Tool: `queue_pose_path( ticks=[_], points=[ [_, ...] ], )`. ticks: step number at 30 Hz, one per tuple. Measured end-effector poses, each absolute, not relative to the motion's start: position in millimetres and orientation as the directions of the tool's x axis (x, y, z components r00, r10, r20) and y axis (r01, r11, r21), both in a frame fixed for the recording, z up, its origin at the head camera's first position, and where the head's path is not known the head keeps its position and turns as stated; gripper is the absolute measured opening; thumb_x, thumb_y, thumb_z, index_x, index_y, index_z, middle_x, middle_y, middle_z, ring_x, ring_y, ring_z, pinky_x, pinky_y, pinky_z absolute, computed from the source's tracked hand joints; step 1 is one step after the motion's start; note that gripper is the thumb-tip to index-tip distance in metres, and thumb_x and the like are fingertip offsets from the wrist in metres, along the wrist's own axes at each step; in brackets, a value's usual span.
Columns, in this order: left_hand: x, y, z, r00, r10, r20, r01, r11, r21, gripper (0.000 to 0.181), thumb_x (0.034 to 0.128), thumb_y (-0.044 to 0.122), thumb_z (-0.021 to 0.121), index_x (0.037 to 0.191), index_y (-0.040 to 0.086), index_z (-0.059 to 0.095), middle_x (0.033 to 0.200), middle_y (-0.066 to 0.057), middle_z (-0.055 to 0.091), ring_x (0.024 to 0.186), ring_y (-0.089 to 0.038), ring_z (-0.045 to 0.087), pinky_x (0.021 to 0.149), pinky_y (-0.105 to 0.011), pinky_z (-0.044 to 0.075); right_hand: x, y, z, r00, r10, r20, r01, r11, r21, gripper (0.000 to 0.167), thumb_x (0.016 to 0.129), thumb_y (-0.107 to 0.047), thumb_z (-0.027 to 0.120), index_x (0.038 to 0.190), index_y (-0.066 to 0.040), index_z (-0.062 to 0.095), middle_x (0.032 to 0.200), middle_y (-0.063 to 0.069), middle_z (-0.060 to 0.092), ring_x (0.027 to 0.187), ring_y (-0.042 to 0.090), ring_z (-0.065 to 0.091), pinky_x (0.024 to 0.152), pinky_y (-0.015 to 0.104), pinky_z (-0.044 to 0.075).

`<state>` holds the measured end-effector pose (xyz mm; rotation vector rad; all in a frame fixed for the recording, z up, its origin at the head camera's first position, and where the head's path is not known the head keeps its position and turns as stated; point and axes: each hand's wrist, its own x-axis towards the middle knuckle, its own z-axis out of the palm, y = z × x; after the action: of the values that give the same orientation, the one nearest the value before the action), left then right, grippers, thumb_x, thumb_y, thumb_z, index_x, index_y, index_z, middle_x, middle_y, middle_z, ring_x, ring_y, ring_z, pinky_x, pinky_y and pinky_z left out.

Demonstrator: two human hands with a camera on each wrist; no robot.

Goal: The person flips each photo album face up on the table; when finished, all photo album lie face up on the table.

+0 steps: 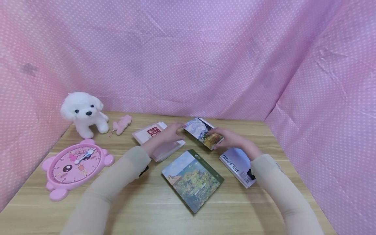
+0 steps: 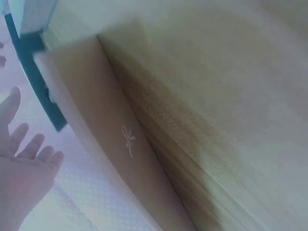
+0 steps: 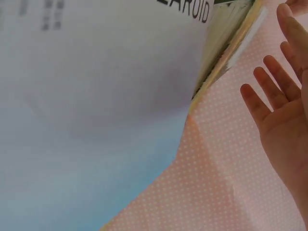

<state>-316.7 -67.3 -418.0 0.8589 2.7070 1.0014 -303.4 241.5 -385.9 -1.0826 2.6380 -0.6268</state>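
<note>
A painted-cover booklet (image 1: 197, 129) lies at the back middle of the wooden table (image 1: 152, 209), between the two hands. Near its left corner is my left hand (image 1: 171, 132), above a pale sleeve or envelope (image 1: 167, 150) with a red printed block. In the left wrist view the left fingers (image 2: 33, 147) are spread and loosely bent around nothing. My right hand (image 1: 232, 138) is at the booklet's right end; touching or apart, I cannot tell. Its fingers (image 3: 274, 89) look straight in the right wrist view. A POLAROID book (image 1: 236, 164) lies below the right forearm.
A photo album (image 1: 191, 182) with a flowery cover lies in front of both hands. On the left are a white plush dog (image 1: 83, 112), a small pink plush (image 1: 121, 124) and a pink toy clock (image 1: 77, 164). Pink dotted cloth (image 1: 188, 65) walls the table's back and sides.
</note>
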Motion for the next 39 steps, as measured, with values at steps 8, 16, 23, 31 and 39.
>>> queue_pose_path(
  ticks=[8, 16, 23, 31, 39],
  points=[
    [-291, -64, -420, -0.832, 0.549, 0.079, 0.473, 0.629, 0.617, 0.065, 0.0854, 0.02, 0.07, 0.14, 0.001, 0.04, 0.145, -0.017, 0.04, 0.134, -0.032, 0.038, 0.113, -0.043, 0.028, -286, 242, -383, -0.665, -0.746, 0.026, -0.672, 0.584, -0.455, 0.063, 0.077, -0.02, 0.078, 0.133, -0.008, 0.052, 0.14, 0.012, 0.047, 0.131, 0.031, 0.041, 0.108, 0.05, 0.034],
    [-262, -58, -426, -0.783, 0.61, 0.12, 0.551, 0.592, 0.587, 0.066, 0.0841, 0.026, 0.071, 0.137, -0.001, 0.043, 0.138, -0.016, 0.048, 0.125, -0.029, 0.048, 0.109, -0.041, 0.036, -257, 239, -390, -0.617, -0.784, 0.069, -0.721, 0.528, -0.448, 0.066, 0.077, -0.016, 0.078, 0.135, -0.005, 0.049, 0.142, 0.012, 0.045, 0.126, 0.028, 0.047, 0.102, 0.047, 0.042],
    [-238, -55, -428, -0.721, 0.677, 0.147, 0.62, 0.535, 0.574, 0.069, 0.0812, 0.024, 0.074, 0.137, -0.001, 0.043, 0.138, -0.02, 0.047, 0.128, -0.034, 0.044, 0.109, -0.045, 0.035, -233, 242, -399, -0.587, -0.808, 0.048, -0.718, 0.492, -0.491, 0.066, 0.079, -0.018, 0.076, 0.137, -0.007, 0.047, 0.142, 0.014, 0.044, 0.126, 0.029, 0.046, 0.097, 0.043, 0.048],
    [-220, -54, -439, -0.745, 0.659, 0.104, 0.601, 0.595, 0.534, 0.077, 0.0806, 0.032, 0.074, 0.142, 0.002, 0.039, 0.145, -0.021, 0.038, 0.134, -0.037, 0.036, 0.11, -0.045, 0.033, -210, 245, -411, -0.551, -0.834, 0.039, -0.714, 0.447, -0.539, 0.072, 0.077, -0.024, 0.078, 0.138, -0.003, 0.045, 0.145, 0.017, 0.039, 0.13, 0.03, 0.043, 0.1, 0.043, 0.045],
    [-211, -55, -445, -0.772, 0.633, 0.058, 0.531, 0.593, 0.605, 0.077, 0.0814, 0.029, 0.074, 0.142, -0.001, 0.037, 0.145, -0.022, 0.037, 0.125, -0.034, 0.046, 0.102, -0.043, 0.043, -189, 249, -424, -0.529, -0.847, -0.06, -0.726, 0.488, -0.485, 0.092, 0.069, -0.041, 0.08, 0.144, -0.01, 0.037, 0.15, 0.012, 0.034, 0.136, 0.031, 0.034, 0.107, 0.051, 0.033]
  ],
)
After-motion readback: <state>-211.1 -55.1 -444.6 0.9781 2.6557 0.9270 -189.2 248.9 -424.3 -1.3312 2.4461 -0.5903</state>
